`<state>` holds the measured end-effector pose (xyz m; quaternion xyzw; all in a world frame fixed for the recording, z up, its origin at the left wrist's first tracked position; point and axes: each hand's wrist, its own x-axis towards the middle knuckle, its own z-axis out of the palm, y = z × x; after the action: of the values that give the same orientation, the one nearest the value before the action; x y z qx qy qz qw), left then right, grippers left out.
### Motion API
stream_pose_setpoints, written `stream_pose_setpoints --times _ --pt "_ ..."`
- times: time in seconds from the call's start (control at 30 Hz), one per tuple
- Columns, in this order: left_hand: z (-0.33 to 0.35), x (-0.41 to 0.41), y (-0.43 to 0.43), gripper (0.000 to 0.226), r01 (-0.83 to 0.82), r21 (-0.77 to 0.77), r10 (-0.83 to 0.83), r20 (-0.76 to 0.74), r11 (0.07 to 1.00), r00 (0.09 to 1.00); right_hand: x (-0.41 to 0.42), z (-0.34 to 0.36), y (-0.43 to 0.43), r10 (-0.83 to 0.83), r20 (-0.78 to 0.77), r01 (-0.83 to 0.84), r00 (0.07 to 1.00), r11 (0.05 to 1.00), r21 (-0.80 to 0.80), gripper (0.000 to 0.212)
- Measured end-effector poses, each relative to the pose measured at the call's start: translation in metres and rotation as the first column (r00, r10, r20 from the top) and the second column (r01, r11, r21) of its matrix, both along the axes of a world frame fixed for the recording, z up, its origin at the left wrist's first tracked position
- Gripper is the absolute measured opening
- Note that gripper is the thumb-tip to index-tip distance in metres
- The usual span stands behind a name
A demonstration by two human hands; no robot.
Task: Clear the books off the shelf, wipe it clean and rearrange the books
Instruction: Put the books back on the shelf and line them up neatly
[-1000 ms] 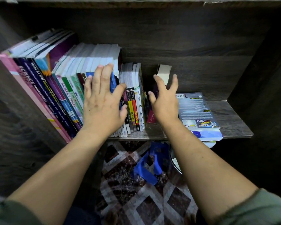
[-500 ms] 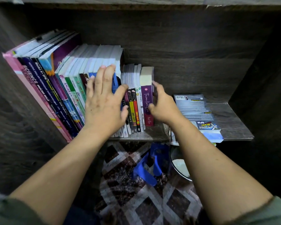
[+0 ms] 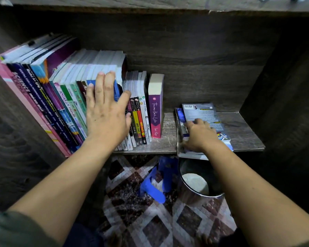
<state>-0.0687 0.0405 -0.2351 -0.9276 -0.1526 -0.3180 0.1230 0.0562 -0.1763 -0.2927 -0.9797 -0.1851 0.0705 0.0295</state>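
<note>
A row of upright books (image 3: 48, 97) leans left along the dark wooden shelf (image 3: 168, 139). My left hand (image 3: 105, 111) presses flat against their spines with straight fingers. A purple book (image 3: 155, 111) stands alone at the row's right end. To its right a small stack of flat books (image 3: 202, 113) lies on the shelf, overhanging its front edge. My right hand (image 3: 198, 134) rests on this stack, thumb at its left edge and fingers curled over the top cover.
Below the shelf, on a patterned floor (image 3: 141, 211), lie a blue cloth (image 3: 155, 184) and a round metal bin (image 3: 200, 182) with something pale inside. Dark wooden side walls (image 3: 284, 86) close the shelf in on both sides.
My right hand stood the purple book upright at the end of the row, let it go, and moved right onto the flat stack. My left hand stayed pressed on the spines.
</note>
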Motion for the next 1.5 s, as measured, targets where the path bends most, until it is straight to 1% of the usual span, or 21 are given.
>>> stream_pose_setpoints --times 0.03,0.13,0.2,0.27,0.3,0.4,0.47,0.67,0.77,0.87,0.97,1.07,1.13,1.2,1.23,1.27,1.3,1.33,1.37,1.43,1.5 --pt "0.0 0.0 0.0 0.055 -0.001 0.001 0.001 0.002 1.0 1.0 0.001 -0.004 -0.008 -0.012 -0.012 0.012 1.0 1.0 -0.009 0.075" --pt "0.0 0.0 0.0 0.056 -0.003 0.002 0.003 0.008 1.0 1.0 0.002 -0.016 -0.021 -0.101 0.001 0.101 0.995 0.995 0.003 0.079" --pt "0.0 0.001 -0.001 0.056 -0.008 -0.004 0.008 0.014 1.0 1.0 0.001 -0.023 -0.024 -0.162 0.005 0.162 0.987 0.986 -0.024 0.084" --pt "0.0 0.002 -0.003 0.055 -0.015 -0.009 0.015 0.021 1.0 1.0 0.001 -0.023 -0.025 -0.165 0.018 0.165 0.986 0.985 -0.042 0.083" --pt "0.0 0.003 -0.004 0.056 -0.02 -0.014 0.021 0.023 1.0 1.0 0.0 -0.02 -0.024 -0.151 0.021 0.152 0.988 0.987 -0.045 0.079" --pt "0.001 0.004 -0.007 0.056 -0.033 -0.023 0.034 0.02 0.999 0.999 -0.001 -0.008 -0.018 -0.098 0.014 0.099 0.995 0.994 -0.044 0.058" --pt "0.001 0.004 -0.006 0.055 -0.026 -0.022 0.026 0.021 0.999 0.999 -0.003 -0.006 -0.013 -0.063 0.053 0.066 0.997 0.996 -0.063 0.046" --pt "0.002 0.002 -0.005 0.054 -0.012 -0.018 0.012 0.011 1.0 1.0 -0.008 0.003 -0.008 -0.013 0.165 0.031 0.986 0.994 -0.108 0.031" --pt "0.002 0.002 -0.006 0.055 -0.013 -0.02 0.013 0.01 1.0 1.0 -0.009 0.004 -0.013 -0.07 0.245 0.087 0.967 0.995 -0.056 0.031" --pt "0.002 0.002 -0.005 0.055 -0.01 -0.02 0.01 0.014 1.0 1.0 -0.01 0.003 -0.02 -0.129 0.337 0.146 0.933 0.989 -0.024 0.04" --pt "0.002 0.003 -0.006 0.055 -0.015 -0.018 0.015 0.009 1.0 1.0 -0.013 0.008 -0.018 -0.277 0.305 0.246 0.911 0.96 0.137 0.034" --pt "0.002 0.003 -0.006 0.056 -0.02 -0.022 0.02 0.007 1.0 1.0 -0.013 0.018 -0.016 -0.333 0.254 0.271 0.908 0.93 0.25 0.041" --pt "0.002 0.003 -0.006 0.056 -0.019 -0.021 0.019 0.011 1.0 1.0 -0.009 0.025 -0.015 -0.291 0.297 0.194 0.909 0.929 0.314 0.041" --pt "0.002 0.003 -0.006 0.056 -0.017 -0.017 0.017 0.014 1.0 1.0 -0.004 0.027 -0.012 -0.219 0.388 0.049 0.895 0.914 0.402 0.031" --pt "0.002 0.003 -0.007 0.056 -0.016 -0.016 0.016 0.016 1.0 1.0 -0.004 0.03 -0.009 -0.197 0.418 -0.03 0.887 0.878 0.477 0.023" --pt "0.001 0.003 -0.007 0.055 -0.015 -0.015 0.016 0.018 1.0 1.0 -0.003 0.034 -0.005 -0.189 0.403 -0.084 0.896 0.818 0.57 0.018" --pt "0.001 0.004 -0.007 0.055 -0.015 -0.014 0.015 0.021 1.0 1.0 -0.006 0.042 -0.001 -0.169 0.355 -0.117 0.92 0.744 0.657 0.02" --pt "0.001 0.004 -0.007 0.054 -0.015 -0.015 0.015 0.025 1.0 1.0 -0.008 0.046 0.004 -0.116 0.342 -0.162 0.933 0.711 0.684 0.026" --pt "0.001 0.004 -0.007 0.054 -0.015 -0.015 0.016 0.027 1.0 1.0 -0.009 0.048 0.009 -0.052 0.355 -0.209 0.933 0.726 0.655 0.025" --pt "0.001 0.004 -0.007 0.054 -0.016 -0.016 0.016 0.023 1.0 1.0 -0.011 0.045 0.022 0.083 0.391 -0.292 0.916 0.809 0.511 0.021" --pt "0.002 0.002 -0.006 0.055 -0.011 -0.018 0.011 0.018 1.0 1.0 -0.013 0.034 0.038 0.189 0.324 -0.336 0.927 0.802 0.493 0.028"
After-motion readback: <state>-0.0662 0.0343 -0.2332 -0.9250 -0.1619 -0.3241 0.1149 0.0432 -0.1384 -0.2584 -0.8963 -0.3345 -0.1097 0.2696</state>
